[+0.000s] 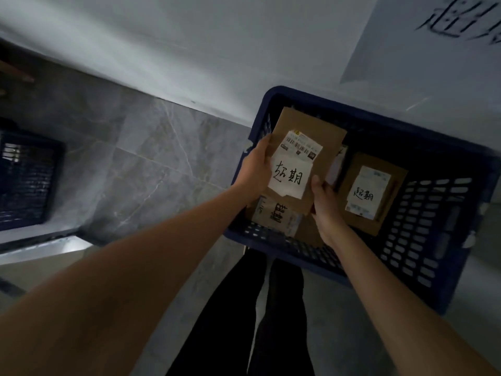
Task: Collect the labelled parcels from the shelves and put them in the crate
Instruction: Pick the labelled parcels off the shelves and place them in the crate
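Two bare forearms are reaching forward over dark trouser legs (260,308) and grey floor tiles (151,164). Left hand (256,172) is gripping the near-left edge of a brown cardboard parcel (322,137), fingers curled round its side; right hand (325,204) is gripping the near-right corner, thumb up on top. They are holding the parcel over the blue crate (406,256), its white handwritten label (288,176) and barcode sticker facing up. Beneath it another labelled parcel (276,215) is lying in the crate's near-left corner, and a third parcel (371,194) is lying flat further right. Beyond the crate a white wall (189,50) is rising. Far left, a second dark crate (27,180) is sitting.
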Demonstrator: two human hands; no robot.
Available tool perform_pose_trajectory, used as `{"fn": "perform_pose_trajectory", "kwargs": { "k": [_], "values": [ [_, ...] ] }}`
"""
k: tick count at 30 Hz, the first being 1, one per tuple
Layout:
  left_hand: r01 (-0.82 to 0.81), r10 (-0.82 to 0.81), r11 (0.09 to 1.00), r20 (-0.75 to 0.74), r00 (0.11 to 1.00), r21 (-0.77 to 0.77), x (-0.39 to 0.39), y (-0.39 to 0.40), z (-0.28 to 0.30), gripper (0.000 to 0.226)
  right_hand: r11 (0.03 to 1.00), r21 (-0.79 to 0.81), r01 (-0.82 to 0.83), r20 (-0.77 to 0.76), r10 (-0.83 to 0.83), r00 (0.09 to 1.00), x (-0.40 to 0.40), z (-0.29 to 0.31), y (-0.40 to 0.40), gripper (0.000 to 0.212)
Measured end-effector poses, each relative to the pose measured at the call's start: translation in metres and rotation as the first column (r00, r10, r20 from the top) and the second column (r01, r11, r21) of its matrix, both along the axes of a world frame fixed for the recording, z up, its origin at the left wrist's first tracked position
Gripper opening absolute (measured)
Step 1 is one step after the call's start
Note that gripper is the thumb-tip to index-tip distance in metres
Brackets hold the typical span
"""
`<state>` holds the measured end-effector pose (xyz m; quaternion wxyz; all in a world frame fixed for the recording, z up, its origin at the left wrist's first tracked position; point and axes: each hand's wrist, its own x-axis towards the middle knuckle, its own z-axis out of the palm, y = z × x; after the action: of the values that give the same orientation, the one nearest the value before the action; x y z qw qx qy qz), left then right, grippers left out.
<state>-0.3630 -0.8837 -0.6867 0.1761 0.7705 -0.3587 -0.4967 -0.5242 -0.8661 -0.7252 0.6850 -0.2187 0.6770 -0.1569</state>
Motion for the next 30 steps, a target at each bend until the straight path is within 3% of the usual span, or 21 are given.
{"fn": "perform_pose_trajectory", "kwargs": {
  "k": [3,5,8,10,17,22,27,30],
  "values": [
    [0.069,-0.071,0.997,0.063,0.995,0.029,0.006,-0.007,-0.016,0.061,1.0,0.002,-0.03,0.03,0.03,0.999,0.007,-0.028,-0.014,0.061],
    [0.195,-0.201,0.979,0.162,0.966,0.053,0.006,-0.01,-0.023,0.067,1.0,0.001,-0.009,0.01,0.009,1.0,0.012,-0.038,-0.022,0.058],
    [0.428,-0.449,0.893,0.335,0.829,0.138,0.0,-0.012,-0.03,0.08,1.0,0.0,0.006,-0.014,-0.006,1.0,0.018,-0.047,-0.029,0.055],
    [0.492,-0.519,0.852,0.406,0.752,0.178,-0.003,-0.011,-0.035,0.086,1.0,-0.005,-0.011,-0.041,0.01,0.999,0.021,-0.05,-0.026,0.056],
    [0.549,-0.51,0.829,0.548,0.663,0.108,-0.007,-0.003,-0.044,0.081,0.995,-0.022,-0.099,-0.102,0.096,0.99,0.025,-0.044,-0.024,0.056],
    [0.604,-0.477,0.797,0.594,0.647,-0.018,-0.002,0.008,-0.029,0.074,0.973,-0.089,-0.212,-0.317,0.174,0.932,0.023,-0.022,-0.038,0.066],
    [0.556,-0.357,0.824,0.66,0.661,-0.112,0.018,0.03,0.029,0.06,0.784,-0.353,-0.512,-0.476,0.321,0.819,0.021,0.051,-0.045,0.059],
    [0.485,-0.311,0.872,0.688,0.655,-0.068,0.037,0.048,0.082,0.055,0.554,-0.369,-0.746,-0.664,0.404,0.628,0.028,0.11,-0.049,0.063]
  ]
}}
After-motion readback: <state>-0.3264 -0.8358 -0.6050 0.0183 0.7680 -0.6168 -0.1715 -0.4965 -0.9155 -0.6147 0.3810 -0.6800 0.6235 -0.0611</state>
